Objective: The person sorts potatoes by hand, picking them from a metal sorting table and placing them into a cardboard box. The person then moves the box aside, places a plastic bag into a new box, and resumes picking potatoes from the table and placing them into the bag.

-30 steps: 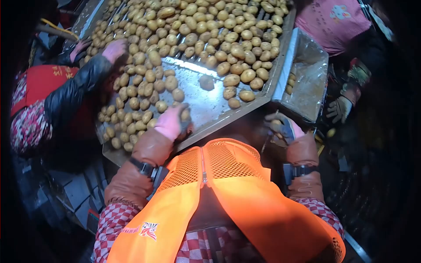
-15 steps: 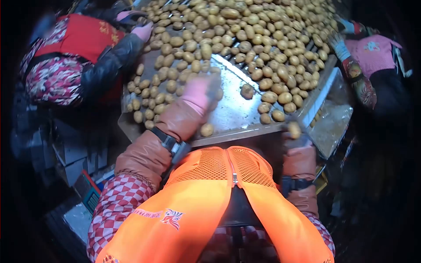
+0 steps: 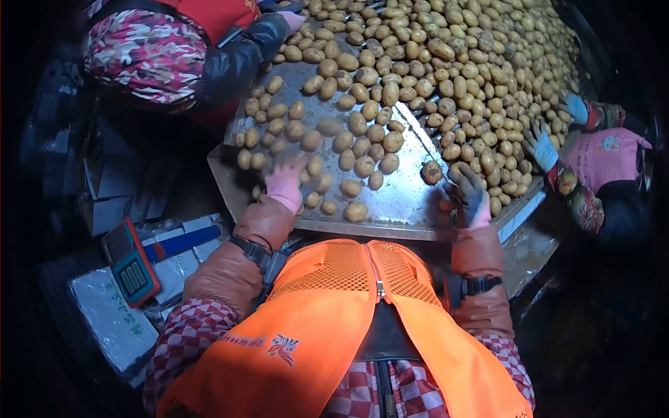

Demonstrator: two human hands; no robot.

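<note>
A heap of potatoes covers the far and right side of the metal sorting table, with looser ones scattered on the left. My left hand, in a pink and grey glove, is low over the near-left potatoes, its fingers smeared by motion. My right hand, gloved in grey and pink, reaches over the near-right edge. Its fingers are apart and point toward the heap, beside a dark, rough potato. No potato shows in that hand.
A person in a camouflage hood leans in at the far left. Another person's blue-gloved hand rests by the potatoes on the right. At lower left, a red-framed device lies by a white package with green writing.
My left hand has moved back toward the near-left edge. My right hand has moved up onto the table, and the potato it held no longer shows in it. The view has shifted.
</note>
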